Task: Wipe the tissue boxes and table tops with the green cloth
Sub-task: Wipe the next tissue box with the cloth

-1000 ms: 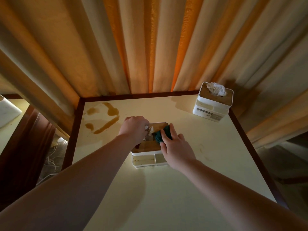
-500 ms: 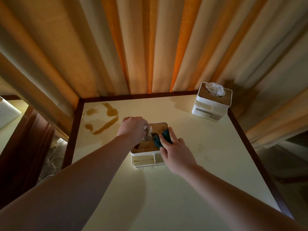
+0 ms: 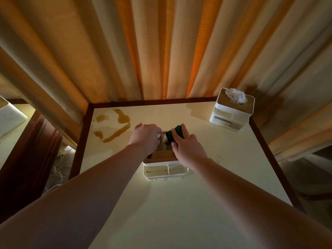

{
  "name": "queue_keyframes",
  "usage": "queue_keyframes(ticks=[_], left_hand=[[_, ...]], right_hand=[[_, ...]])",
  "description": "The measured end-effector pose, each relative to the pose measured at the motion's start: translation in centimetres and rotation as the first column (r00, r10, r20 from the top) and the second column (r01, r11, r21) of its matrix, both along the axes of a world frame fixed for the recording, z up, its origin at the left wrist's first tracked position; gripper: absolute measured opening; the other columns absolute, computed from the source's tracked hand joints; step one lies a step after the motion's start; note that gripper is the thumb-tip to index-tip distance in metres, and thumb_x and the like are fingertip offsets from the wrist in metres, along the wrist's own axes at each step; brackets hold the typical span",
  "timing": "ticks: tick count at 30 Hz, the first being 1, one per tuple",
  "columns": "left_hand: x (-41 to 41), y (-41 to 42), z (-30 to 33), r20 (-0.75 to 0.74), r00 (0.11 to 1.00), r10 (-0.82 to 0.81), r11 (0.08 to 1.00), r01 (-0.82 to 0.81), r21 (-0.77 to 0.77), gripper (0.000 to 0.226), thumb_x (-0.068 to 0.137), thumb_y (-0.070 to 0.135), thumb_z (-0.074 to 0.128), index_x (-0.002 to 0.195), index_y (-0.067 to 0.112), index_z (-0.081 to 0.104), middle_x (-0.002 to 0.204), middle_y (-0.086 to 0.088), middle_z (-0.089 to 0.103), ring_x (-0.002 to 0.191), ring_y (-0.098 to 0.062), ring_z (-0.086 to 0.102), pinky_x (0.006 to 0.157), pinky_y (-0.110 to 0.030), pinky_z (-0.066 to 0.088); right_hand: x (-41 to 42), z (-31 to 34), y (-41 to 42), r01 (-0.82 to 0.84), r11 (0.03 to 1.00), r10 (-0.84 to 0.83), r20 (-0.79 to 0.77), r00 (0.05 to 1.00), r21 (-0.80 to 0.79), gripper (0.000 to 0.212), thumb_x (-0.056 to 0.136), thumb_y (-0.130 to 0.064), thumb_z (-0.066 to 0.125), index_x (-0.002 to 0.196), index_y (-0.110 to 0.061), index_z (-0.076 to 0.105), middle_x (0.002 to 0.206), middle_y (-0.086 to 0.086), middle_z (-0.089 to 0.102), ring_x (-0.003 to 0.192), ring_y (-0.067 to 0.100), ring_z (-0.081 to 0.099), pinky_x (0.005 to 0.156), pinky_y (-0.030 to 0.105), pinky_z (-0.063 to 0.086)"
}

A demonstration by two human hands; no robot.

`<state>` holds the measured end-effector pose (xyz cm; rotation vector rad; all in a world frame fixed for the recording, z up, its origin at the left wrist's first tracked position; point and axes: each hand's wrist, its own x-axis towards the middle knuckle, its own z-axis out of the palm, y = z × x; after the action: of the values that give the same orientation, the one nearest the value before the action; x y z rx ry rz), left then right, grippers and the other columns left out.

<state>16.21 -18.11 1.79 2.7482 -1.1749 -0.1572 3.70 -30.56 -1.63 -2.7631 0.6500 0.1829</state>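
Note:
A white tissue box (image 3: 162, 170) with a wooden lid stands mid-table on the cream table top (image 3: 179, 203). My left hand (image 3: 146, 136) curls over the crumpled tissue (image 3: 162, 140) sticking out of the lid and holds it. My right hand (image 3: 186, 147) presses the dark green cloth (image 3: 175, 134) onto the far part of the lid, fingers wrapped over it. A second white tissue box (image 3: 231, 115) with a tissue tuft sits at the far right corner.
Brown spill stains (image 3: 115, 126) mark the far left of the table top. A dark wooden rim (image 3: 81, 141) frames the table. Curtains (image 3: 161, 47) hang right behind it. Left of the table lie white cables (image 3: 57, 169) on the floor.
My right hand has slid the green cloth away from me across the lid, toward its far edge. The left hand stays on the tissue.

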Motion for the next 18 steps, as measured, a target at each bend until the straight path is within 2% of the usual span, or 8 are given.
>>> queue_keyframes(ticks=[3, 7, 9, 13, 18], left_hand=[[0.0, 0.0, 0.0, 0.007, 1.0, 0.001, 1.0, -0.001, 0.007, 0.019, 0.096, 0.026, 0.068, 0.113, 0.027, 0.075, 0.115, 0.004, 0.072, 0.107, -0.022, 0.063, 0.104, -0.036, 0.042], [0.1, 0.1, -0.1, -0.009, 1.0, 0.007, 1.0, -0.007, -0.015, 0.016, 0.095, 0.026, 0.069, 0.109, 0.027, 0.075, 0.11, 0.006, 0.072, 0.096, -0.017, 0.06, 0.095, -0.033, 0.045], [0.2, 0.1, -0.3, -0.03, 1.0, 0.005, 1.0, -0.006, -0.021, 0.017, 0.094, 0.025, 0.07, 0.109, 0.027, 0.076, 0.111, 0.005, 0.072, 0.099, -0.019, 0.061, 0.092, -0.033, 0.045], [0.5, -0.2, -0.1, -0.061, 0.998, 0.007, 1.0, -0.006, 0.004, 0.023, 0.093, 0.027, 0.072, 0.116, 0.027, 0.076, 0.116, 0.005, 0.071, 0.105, -0.02, 0.062, 0.094, -0.034, 0.048], [0.6, -0.3, -0.1, -0.046, 0.999, -0.001, 1.0, 0.002, 0.015, 0.021, 0.093, 0.028, 0.072, 0.114, 0.029, 0.076, 0.116, 0.005, 0.071, 0.106, -0.019, 0.062, 0.098, -0.034, 0.047]], right_hand=[[-1.8, -0.1, 0.5, -0.001, 1.0, 0.001, 0.002, 1.0, -0.001, 0.055, 0.11, -0.047, 0.026, 0.164, -0.037, 0.017, 0.173, 0.005, -0.002, 0.13, 0.035, 0.044, 0.1, 0.045, 0.054], [-5.1, -0.1, 1.7, -0.02, 0.999, 0.02, -0.02, 1.0, 0.032, 0.056, 0.11, -0.049, 0.026, 0.164, -0.038, 0.016, 0.174, 0.002, -0.006, 0.131, 0.032, 0.042, 0.098, 0.042, 0.055], [-5.9, 0.1, 1.8, -0.031, 0.999, 0.032, -0.036, 0.999, 0.034, 0.055, 0.11, -0.047, 0.028, 0.164, -0.038, 0.017, 0.173, 0.001, -0.005, 0.131, 0.032, 0.042, 0.098, 0.042, 0.054], [-4.3, 0.7, 1.0, -0.022, 1.0, 0.021, -0.053, 0.998, -0.021, 0.054, 0.111, -0.046, 0.028, 0.164, -0.035, 0.021, 0.173, 0.004, 0.001, 0.131, 0.032, 0.044, 0.097, 0.042, 0.055], [-0.2, 0.7, 0.3, 0.033, 0.999, -0.033, -0.037, 0.999, 0.003, 0.054, 0.111, -0.044, 0.029, 0.163, -0.036, 0.019, 0.172, 0.005, 0.004, 0.132, 0.035, 0.044, 0.097, 0.044, 0.053]])
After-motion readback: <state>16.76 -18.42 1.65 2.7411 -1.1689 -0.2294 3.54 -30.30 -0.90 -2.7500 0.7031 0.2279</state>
